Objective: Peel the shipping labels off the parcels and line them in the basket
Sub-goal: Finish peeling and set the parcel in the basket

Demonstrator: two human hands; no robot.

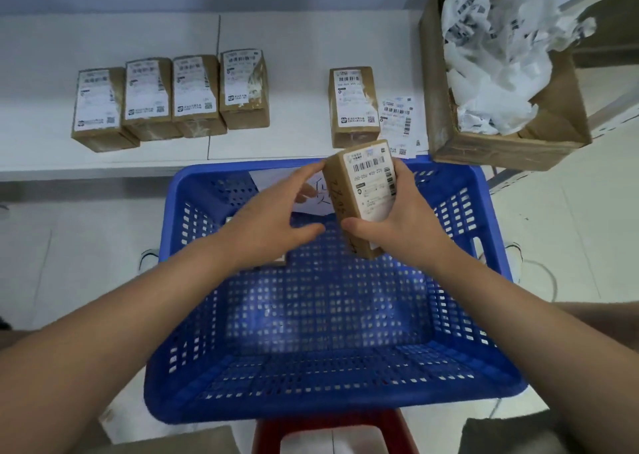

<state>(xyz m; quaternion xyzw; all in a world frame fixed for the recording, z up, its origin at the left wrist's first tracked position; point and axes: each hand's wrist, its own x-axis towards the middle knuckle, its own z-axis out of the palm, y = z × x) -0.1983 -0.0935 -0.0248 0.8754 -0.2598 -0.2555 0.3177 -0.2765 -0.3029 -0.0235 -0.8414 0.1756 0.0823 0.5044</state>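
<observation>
**Parcel held over blue basket, labelled stock on tabletop**

- Held parcel (363,194): brown carton, centre of the frame, tilted, above the far half of the basket. White shipping label (375,184) still on its upward face; handwriting along the brown side.
- Right hand (397,225): grip closed around the held parcel, thumb on the near lower corner, fingers behind the right edge.
- Left hand (276,218): grip wide, fingers relaxed and spread, fingertips at the parcel's upper left corner; whether they touch it cannot be told.
- Basket (491,315): blue perforated plastic, lower centre, resting on a red stool (332,433). A white sheet (276,180) lies against its far wall.
- Tabletop (297,45): white, upper half of the frame.
- Row of four parcels (173,97): upper left, side by side, labels up.
- Single parcel (352,104): upper centre right, label up; loose labels (401,125) lie flat just beside it on the right.
- Cardboard box (491,142): upper right, holding crumpled white paper (494,59).
</observation>
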